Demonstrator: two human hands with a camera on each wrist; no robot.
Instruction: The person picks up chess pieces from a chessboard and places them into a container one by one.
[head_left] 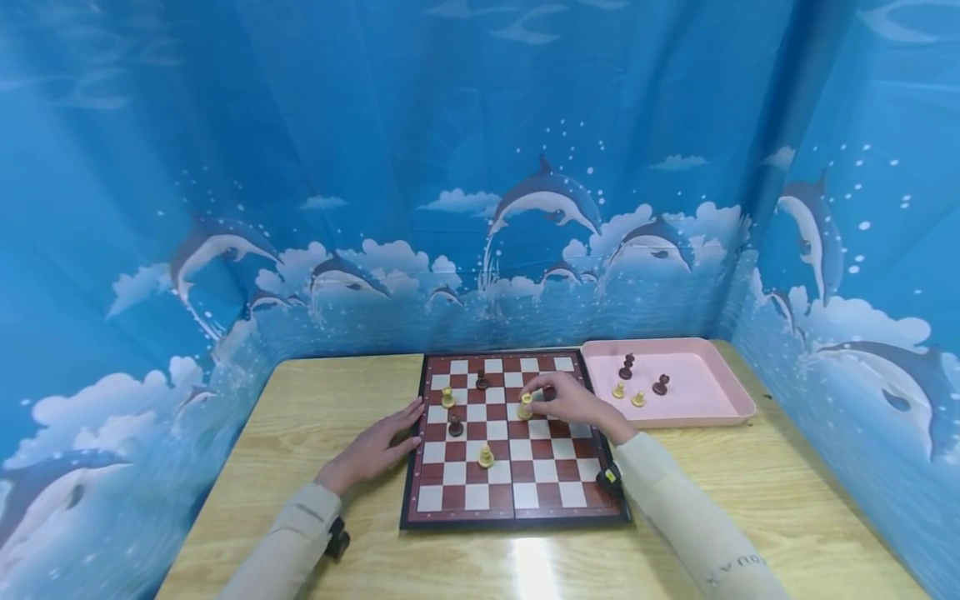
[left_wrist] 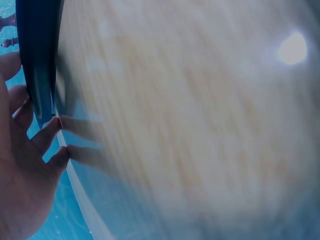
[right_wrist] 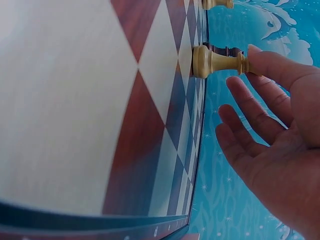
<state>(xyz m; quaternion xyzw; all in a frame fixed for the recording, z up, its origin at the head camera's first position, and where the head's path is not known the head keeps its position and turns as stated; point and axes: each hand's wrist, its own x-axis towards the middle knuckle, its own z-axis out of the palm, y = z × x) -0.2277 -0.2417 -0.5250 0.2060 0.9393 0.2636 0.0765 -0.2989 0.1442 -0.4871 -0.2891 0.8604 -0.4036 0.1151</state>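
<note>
My right hand is over the right half of a red-and-white chessboard. Its thumb and index finger pinch the top of a cream chess piece, whose base meets the board; the other fingers are spread. Fingers hide the piece's top, so its exact kind is unclear. A dark chess piece shows just behind it in the right wrist view. Along the board's left edge lies my left hand, relaxed fingers touching the black rim and the tabletop.
On the board's left half stand two cream pieces and two dark pieces. A pink tray at the back right holds several dark and cream pieces. The wooden table backs onto a blue dolphin-print curtain.
</note>
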